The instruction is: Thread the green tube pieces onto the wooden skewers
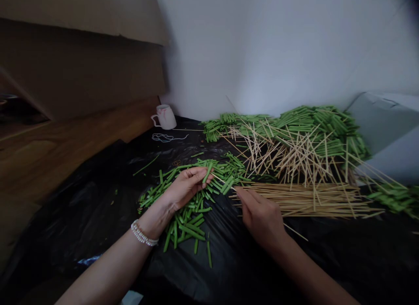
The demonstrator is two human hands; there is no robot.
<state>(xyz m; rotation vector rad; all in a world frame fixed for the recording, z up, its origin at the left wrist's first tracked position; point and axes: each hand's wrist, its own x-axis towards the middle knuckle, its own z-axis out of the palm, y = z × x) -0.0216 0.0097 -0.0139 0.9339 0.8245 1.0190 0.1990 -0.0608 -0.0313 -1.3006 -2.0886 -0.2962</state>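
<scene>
Counting from the centre of my view, I see the left hand (188, 185) at 7 o'clock, with a pearl-like bracelet (143, 235) on the wrist. Its grip is narrow: thumb and fingers pinch one cut green stalk (207, 171), which is at 6 o'clock, at the end of a bamboo skewer (218, 178).

Near 5 o'clock, the right hand (260, 211) also has a narrow grip, and it holds this same skewer. Between the two hands, a short row of stalks (227, 185) sits on the skewer.

Under the left hand, and spreading towards 6 and 7 o'clock, I see a loose pile of stalks (188, 231) on the black plastic sheet (225, 257). A bundle of bare skewers (321, 206) lies at 4 o'clock, just beside the right hand. Between 2 and 3 o'clock, against the white wall (275, 43), there is a big heap of filled skewers (307, 117). A white mug with red marks (166, 118) stands at 10 o'clock, and a pale string (163, 138) lies at 9 o'clock.
</scene>
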